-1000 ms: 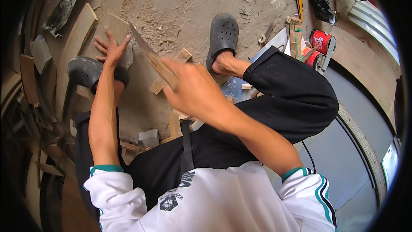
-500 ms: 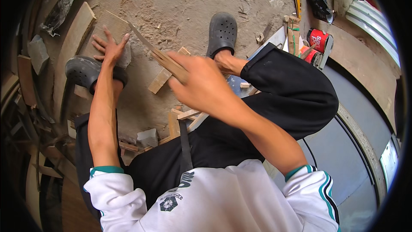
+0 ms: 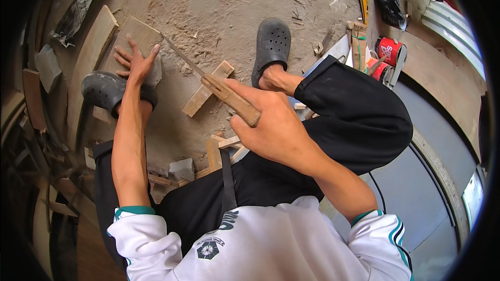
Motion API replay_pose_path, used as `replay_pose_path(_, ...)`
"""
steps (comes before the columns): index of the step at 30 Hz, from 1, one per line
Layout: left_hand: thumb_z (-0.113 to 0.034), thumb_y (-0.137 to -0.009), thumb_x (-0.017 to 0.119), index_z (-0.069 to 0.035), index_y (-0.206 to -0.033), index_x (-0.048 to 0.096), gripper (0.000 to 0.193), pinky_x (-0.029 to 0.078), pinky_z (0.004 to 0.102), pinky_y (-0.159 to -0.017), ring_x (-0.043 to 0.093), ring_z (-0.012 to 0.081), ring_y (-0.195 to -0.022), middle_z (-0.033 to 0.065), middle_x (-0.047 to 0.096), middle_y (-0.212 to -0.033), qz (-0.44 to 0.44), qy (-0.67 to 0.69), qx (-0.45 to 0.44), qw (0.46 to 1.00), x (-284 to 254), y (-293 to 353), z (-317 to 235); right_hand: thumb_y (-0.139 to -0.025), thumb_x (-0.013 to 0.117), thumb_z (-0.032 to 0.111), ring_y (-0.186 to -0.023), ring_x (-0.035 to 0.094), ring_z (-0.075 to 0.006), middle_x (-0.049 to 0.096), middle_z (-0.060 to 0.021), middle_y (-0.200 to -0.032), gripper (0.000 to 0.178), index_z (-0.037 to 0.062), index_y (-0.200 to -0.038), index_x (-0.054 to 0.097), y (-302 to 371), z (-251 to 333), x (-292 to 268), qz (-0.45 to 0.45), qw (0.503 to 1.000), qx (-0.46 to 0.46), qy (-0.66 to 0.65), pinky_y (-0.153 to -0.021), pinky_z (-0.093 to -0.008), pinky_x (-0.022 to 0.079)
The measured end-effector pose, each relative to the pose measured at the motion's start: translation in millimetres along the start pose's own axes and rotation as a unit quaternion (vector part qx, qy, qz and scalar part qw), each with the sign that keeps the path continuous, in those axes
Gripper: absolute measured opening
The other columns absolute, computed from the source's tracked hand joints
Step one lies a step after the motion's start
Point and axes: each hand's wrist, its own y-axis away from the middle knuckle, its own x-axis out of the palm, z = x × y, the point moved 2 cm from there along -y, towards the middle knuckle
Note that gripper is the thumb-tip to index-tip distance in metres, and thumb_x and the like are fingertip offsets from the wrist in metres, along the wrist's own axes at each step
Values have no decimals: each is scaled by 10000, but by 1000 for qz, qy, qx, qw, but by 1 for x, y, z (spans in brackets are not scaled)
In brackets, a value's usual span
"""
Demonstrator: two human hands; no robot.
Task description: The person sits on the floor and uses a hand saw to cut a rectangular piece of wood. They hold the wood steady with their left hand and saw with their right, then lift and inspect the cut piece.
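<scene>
My right hand [image 3: 273,122] is closed around the wooden handle of a handsaw [image 3: 221,91]. The saw's narrow blade points up and left, its tip by the right edge of a wooden board [image 3: 138,30]. On that board my left hand [image 3: 136,62] lies flat with fingers spread. My left foot, in a grey clog [image 3: 101,88], is beside the board's near end. A short wooden block [image 3: 208,88] lies on the ground just beyond the saw handle.
A longer curved plank [image 3: 94,47] and a grey stone piece [image 3: 48,67] are at the left. Wood offcuts [image 3: 213,151] lie between my legs. At the right stand red cans [image 3: 389,51], a black plastic bag [image 3: 388,8] and a yellow-edged tool [image 3: 363,0].
My right hand has drawn the saw back toward my body, down and to the right. The left hand stays spread on the board.
</scene>
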Motion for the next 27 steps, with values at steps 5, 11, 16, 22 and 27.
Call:
replay_pose_path(5,-839,-703,597,-314,-1551,-160,1252,-131,755,-1015,-355,414,-1409,231,-323,-1556,5,8,2,1000,0,-1,-4,-778,599,39,-687,686,-356,664,-232,-763,534,19,-1312,574,-41,-15,33,32,994,3,104,-694,-380,540)
replay_pose_path(11,-835,-707,598,-304,-1550,-166,1255,-138,761,-1005,-356,419,-1407,232,-350,-1542,-6,-1,10,1000,8,-1,1,-780,604,57,-697,666,-397,645,-264,-757,494,-6,-1270,590,-22,-10,20,24,998,-11,64,-666,-426,522)
replay_pose_path(16,-834,-705,601,-299,-1551,-163,1259,-142,758,-1006,-363,419,-1403,232,-354,-1539,1,13,7,1000,4,-1,3,-777,608,64,-660,655,-381,650,-254,-763,509,-25,-1278,581,-28,-7,18,33,997,7,66,-661,-408,525)
replay_pose_path(22,-828,-713,602,-303,-1553,-156,1247,-138,754,-1013,-359,418,-1405,232,-349,-1541,3,16,7,1000,2,0,-5,-786,606,104,-725,632,-435,650,-277,-820,476,12,-1254,590,-50,-18,37,14,996,-16,92,-701,-422,520)
replay_pose_path(27,-823,-722,601,-303,-1554,-155,1238,-132,753,-1017,-353,414,-1410,234,-345,-1543,8,5,-4,1000,-3,5,-7,-787,610,107,-723,653,-396,648,-286,-827,505,5,-1280,578,-7,-27,12,-4,1000,-17,-10,-697,-419,521)
